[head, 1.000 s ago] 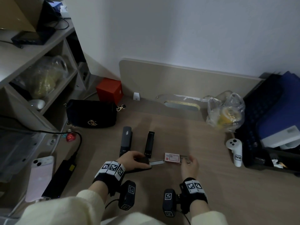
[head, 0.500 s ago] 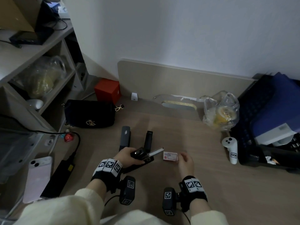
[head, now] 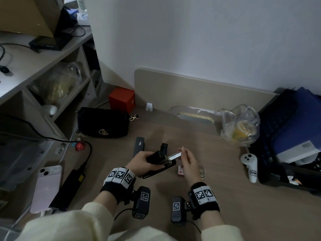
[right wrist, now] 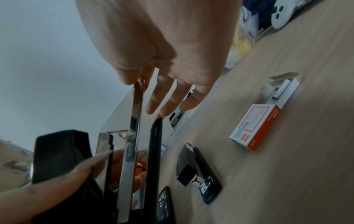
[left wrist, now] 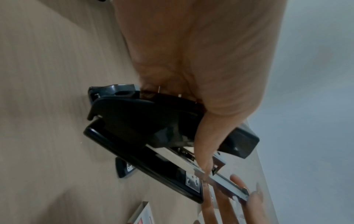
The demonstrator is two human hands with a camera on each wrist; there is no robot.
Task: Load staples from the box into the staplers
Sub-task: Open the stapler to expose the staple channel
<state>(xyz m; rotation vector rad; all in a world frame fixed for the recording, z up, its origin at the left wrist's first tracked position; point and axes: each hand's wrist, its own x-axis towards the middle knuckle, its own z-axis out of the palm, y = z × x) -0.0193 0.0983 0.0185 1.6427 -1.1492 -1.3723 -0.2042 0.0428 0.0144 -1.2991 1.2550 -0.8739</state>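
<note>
My left hand (head: 142, 160) is wrapped around the opened black stapler (head: 157, 158), lifted just off the desk (head: 243, 197), its metal staple rail (head: 172, 156) jutting right, where my right hand (head: 190, 164) pinches the rail's far tip above the staple box (right wrist: 255, 128).

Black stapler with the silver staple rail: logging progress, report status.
Left hand grips black stapler, opened. Right hand pinches tip of its silver rail. White-and-orange staple box open on wooden desk. Nothing in the way.
</note>
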